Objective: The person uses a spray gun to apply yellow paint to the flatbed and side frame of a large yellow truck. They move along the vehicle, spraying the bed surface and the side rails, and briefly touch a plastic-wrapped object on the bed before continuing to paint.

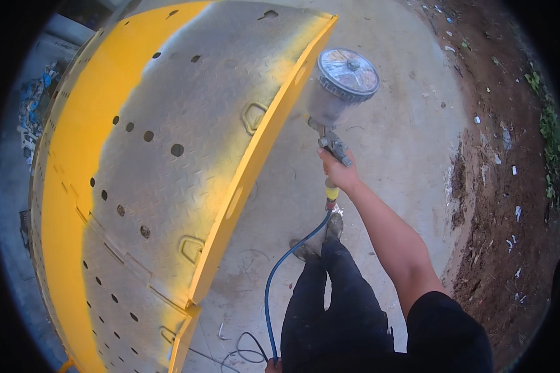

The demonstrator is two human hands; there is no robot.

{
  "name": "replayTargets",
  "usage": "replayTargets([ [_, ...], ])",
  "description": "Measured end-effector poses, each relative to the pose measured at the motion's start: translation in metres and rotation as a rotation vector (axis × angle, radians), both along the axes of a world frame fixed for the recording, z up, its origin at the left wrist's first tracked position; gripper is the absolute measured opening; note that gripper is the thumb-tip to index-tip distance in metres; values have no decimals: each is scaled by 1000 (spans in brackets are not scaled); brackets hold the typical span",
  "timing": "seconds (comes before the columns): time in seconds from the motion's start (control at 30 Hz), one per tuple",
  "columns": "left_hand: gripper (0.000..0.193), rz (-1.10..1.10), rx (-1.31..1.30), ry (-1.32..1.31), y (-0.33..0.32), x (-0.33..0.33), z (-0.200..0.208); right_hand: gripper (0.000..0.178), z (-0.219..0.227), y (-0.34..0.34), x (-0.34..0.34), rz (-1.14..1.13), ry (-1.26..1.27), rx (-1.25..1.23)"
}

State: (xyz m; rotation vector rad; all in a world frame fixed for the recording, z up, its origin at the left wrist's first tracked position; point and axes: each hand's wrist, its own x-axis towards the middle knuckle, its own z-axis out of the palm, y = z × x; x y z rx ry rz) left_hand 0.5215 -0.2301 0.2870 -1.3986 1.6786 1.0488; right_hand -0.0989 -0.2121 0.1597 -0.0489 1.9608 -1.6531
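My right hand (339, 169) is wrapped round the grip of a paint spray gun (333, 144), held out over the ground. On top of the gun sits a cloudy plastic paint cup (333, 102) with a round lid. Left of it stands a large steel tread-plate panel (186, 118), partly coated yellow, its long side edge (246, 180) yellow too. A blue air hose (269, 286) runs from the gun's base down to my left hand (273, 365), which is closed round it at the lower edge. Most of that hand is cut off.
Metal loops (253, 117) and several round holes show in the panel. A thin dark cable (239, 353) coils on the concrete floor (404, 81) near my feet (334, 225). To the right runs a strip of brown soil (494, 155) with litter. Blue rubbish (38, 93) lies beyond the panel's far left.
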Motion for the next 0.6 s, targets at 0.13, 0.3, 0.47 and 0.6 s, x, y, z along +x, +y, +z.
replayTargets([
  [0.13, 43, 17, 48, -100, 6, 50, -13, 19, 14, -34, 104, 275, 262, -131],
  [0.3, 40, -106, 52, -93, 2, 50, 9, 25, 37, -34, 259, 787, 0, -500],
  [0.47, 37, -80, -19, 43, 4, 79, -1, 28, 51, -34, 192, 714, -22, -222],
  [0.6, 30, 21, -124, -5, 0, 47, -20, 26, 82, -35, 33, 252, -216, 89],
])
